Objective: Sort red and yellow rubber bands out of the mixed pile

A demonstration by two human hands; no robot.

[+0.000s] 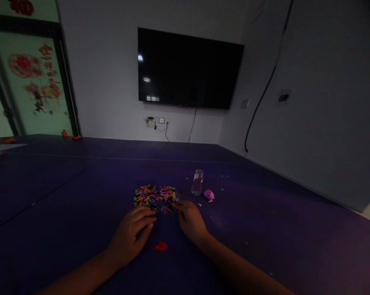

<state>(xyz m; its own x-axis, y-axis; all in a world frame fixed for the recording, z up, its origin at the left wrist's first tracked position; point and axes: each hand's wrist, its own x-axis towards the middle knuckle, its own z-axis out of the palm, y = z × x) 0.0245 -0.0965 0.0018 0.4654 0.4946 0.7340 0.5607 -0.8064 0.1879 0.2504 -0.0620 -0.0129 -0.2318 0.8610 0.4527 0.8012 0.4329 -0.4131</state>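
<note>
Small elastic hair ties (143, 196) in many colours lie in a loose pile on the dark purple surface in front of me. My left hand (132, 231) rests at the near left side of the pile, fingers stretched out and thumb apart, with nothing visible in it. At the pile's right edge, my right hand (191, 220) has its fingers drawn together, the tips among the hair ties. What those fingertips pinch, if anything, is too small and dark to make out. Between my forearms lies a little red heap (161, 246), perhaps red hair ties.
A clear plastic bottle (197, 183) stands uncapped beyond my right hand, with a pink cap-like piece (208, 195) beside it. White scraps (222, 189) dot the purple surface (80, 196). Orange objects (76, 137) sit at the far left edge. A television (188, 69) hangs on the wall.
</note>
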